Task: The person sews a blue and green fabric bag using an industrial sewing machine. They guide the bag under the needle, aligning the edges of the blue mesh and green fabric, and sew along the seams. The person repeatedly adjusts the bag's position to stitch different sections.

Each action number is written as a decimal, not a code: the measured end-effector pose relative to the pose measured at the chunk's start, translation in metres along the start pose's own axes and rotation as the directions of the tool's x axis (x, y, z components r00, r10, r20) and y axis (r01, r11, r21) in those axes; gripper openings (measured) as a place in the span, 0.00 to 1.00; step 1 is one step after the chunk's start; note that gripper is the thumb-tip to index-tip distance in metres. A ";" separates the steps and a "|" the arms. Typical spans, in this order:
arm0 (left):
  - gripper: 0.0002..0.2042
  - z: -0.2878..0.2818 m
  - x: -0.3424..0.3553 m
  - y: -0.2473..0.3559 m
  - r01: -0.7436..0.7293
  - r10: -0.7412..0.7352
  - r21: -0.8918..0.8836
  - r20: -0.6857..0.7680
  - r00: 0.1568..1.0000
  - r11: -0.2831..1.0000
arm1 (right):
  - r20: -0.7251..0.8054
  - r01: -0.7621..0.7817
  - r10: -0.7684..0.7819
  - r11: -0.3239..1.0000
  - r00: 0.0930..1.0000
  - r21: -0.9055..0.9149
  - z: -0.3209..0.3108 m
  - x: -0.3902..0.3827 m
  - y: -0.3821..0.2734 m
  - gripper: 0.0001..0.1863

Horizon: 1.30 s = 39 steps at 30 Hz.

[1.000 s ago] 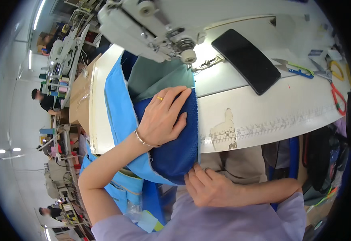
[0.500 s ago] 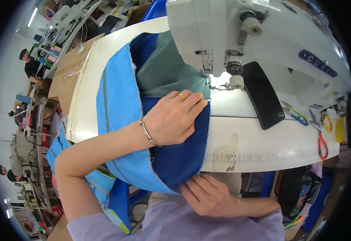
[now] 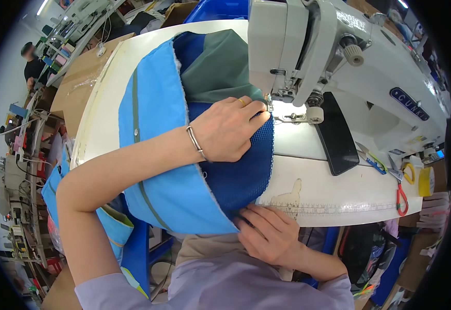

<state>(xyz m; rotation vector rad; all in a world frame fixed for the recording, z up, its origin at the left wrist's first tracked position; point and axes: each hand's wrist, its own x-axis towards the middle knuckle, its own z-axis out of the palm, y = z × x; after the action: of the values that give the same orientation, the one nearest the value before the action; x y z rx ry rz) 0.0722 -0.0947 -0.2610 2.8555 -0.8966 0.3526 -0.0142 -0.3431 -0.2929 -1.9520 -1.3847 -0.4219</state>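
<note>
A sewn fabric piece (image 3: 158,196) lies partly folded open on the sewing table, light blue outside with a narrow dark green strip. Its inner side shows dark blue mesh and a grey-green panel (image 3: 223,67). My left hand (image 3: 229,129), with a ring and a metal bangle, presses bunched fingers onto the mesh, right beside the presser foot (image 3: 270,103) of the white sewing machine (image 3: 272,46). At the table's near edge, my right hand (image 3: 269,235) pinches the lower corner of the fabric; its thumb is hidden. The right-hand edge of the fabric runs up to the foot.
Right of the needle area lies a black phone (image 3: 336,137). Beyond it are thread snips (image 3: 372,161), red-handled scissors (image 3: 401,199) and a yellow roll (image 3: 426,182). More blue fabric (image 3: 114,227) hangs at the left. People and machines stand in the background.
My left hand has moved up the fabric, closer to the presser foot. The mesh edge has shifted upward with it. My right hand still holds the lower corner. The whole view has shifted slightly.
</note>
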 end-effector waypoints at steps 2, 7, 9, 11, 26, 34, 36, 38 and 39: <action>0.25 0.000 -0.002 -0.001 0.003 -0.003 -0.003 -0.011 1.000 1.000 | -0.004 0.002 -0.002 1.000 1.000 0.007 0.000 0.000 0.001 0.08; 0.26 0.000 -0.003 0.000 0.006 -0.007 -0.029 -0.014 1.000 1.000 | -0.007 -0.001 0.001 1.000 1.000 0.007 0.002 -0.001 0.001 0.08; 0.26 0.000 -0.003 0.000 0.009 -0.010 -0.035 -0.022 1.000 0.999 | -0.007 -0.005 0.005 1.000 1.000 0.009 0.002 -0.001 0.000 0.08; 0.26 -0.001 -0.004 -0.001 -0.005 0.005 -0.032 -0.018 1.000 0.999 | 0.002 0.011 -0.011 1.000 1.000 -0.026 0.006 0.002 -0.004 0.09; 0.26 0.001 -0.001 -0.015 -0.074 0.074 -0.013 0.004 0.997 0.997 | 0.017 0.034 -0.033 0.998 0.999 -0.050 0.013 0.006 -0.004 0.10; 0.25 0.005 -0.005 -0.007 -0.047 0.048 0.005 -0.039 0.998 0.999 | -0.012 0.033 -0.034 0.999 0.999 -0.023 0.015 0.008 -0.003 0.08; 0.25 0.004 -0.005 -0.002 -0.045 0.046 0.040 -0.035 0.998 0.998 | -0.005 0.037 -0.037 0.999 0.999 -0.033 0.014 0.006 -0.005 0.09; 0.26 0.001 0.000 -0.001 -0.008 0.001 0.102 0.069 0.998 0.995 | -0.001 0.029 -0.029 0.999 1.000 -0.036 0.013 0.008 -0.003 0.09; 0.26 0.001 0.001 0.003 0.017 -0.032 0.129 0.120 0.992 0.991 | 0.009 0.026 -0.026 0.999 1.000 -0.032 0.012 0.007 -0.004 0.09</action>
<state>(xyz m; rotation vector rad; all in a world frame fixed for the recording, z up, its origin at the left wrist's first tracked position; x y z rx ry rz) 0.0714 -0.0974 -0.2613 3.0321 -0.8888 0.2438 -0.0166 -0.3288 -0.2956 -1.9659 -1.4181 -0.4514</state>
